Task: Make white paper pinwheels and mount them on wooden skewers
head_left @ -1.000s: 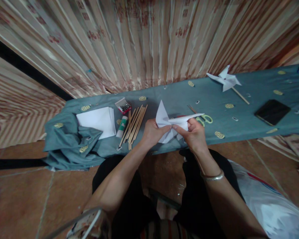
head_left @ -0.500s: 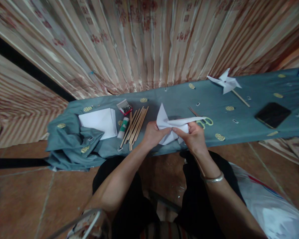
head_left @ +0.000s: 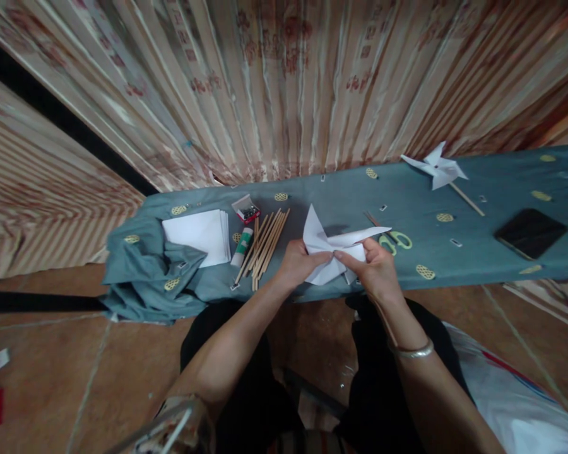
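Observation:
A white paper pinwheel (head_left: 324, 272), its blades folded and standing up, is held between my two hands over the front edge of the cloth-covered table. My left hand (head_left: 299, 261) grips its left side, thumb pressed near the centre. On the right side my right hand (head_left: 375, 268) pinches the paper, and its thumb meets the left one at the middle. Fingers under the paper are hidden. Just beyond my right hand lie scissors (head_left: 395, 241) with light green handles. Left of my left hand is a bundle of thin wooden sticks (head_left: 266, 246).
A glue stick (head_left: 242, 246), an opened small box of pins (head_left: 247, 209) and a stack of white paper (head_left: 199, 236) lie at the left. A finished pinwheel on a stick (head_left: 438, 167) and a dark phone (head_left: 530, 233) are at the right. A curtain (head_left: 284, 94) hangs behind the table (head_left: 341, 184).
The whole scene has shifted slightly right and down in view. Both hands still hold the pinwheel; its raised right blade now looks a little more spread.

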`<action>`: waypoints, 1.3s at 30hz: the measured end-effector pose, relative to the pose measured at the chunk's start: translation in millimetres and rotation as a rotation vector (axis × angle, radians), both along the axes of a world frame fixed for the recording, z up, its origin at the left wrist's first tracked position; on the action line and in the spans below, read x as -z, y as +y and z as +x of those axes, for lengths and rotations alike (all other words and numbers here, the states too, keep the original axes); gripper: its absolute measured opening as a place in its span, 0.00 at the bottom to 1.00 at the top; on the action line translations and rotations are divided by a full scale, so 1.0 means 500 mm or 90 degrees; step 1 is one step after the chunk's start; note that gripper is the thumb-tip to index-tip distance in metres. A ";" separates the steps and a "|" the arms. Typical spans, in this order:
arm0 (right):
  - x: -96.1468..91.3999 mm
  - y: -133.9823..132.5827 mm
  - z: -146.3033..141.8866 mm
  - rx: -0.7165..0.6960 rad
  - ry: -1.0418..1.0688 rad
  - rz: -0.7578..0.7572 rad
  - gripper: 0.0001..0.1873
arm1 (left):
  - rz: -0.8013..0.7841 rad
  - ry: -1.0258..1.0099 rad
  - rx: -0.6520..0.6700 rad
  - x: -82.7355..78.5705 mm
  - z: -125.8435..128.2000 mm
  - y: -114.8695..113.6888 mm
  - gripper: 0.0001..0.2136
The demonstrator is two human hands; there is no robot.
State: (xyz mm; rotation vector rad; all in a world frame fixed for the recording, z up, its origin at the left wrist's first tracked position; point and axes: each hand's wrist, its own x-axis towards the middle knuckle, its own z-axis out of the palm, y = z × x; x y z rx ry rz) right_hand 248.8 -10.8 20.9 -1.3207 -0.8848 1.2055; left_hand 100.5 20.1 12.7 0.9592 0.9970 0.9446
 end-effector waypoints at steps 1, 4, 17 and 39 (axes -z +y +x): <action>0.002 0.000 0.000 0.000 -0.004 0.000 0.25 | -0.009 -0.011 0.000 -0.001 0.000 -0.002 0.10; 0.009 0.000 -0.001 0.004 -0.012 0.000 0.25 | -0.031 -0.041 -0.006 -0.004 0.001 -0.005 0.10; 0.024 0.005 0.003 0.023 -0.096 0.008 0.24 | -0.103 -0.124 0.022 -0.001 -0.009 -0.010 0.20; 0.022 0.006 0.047 0.073 -0.088 0.041 0.25 | 0.446 0.949 0.056 0.025 -0.134 0.076 0.09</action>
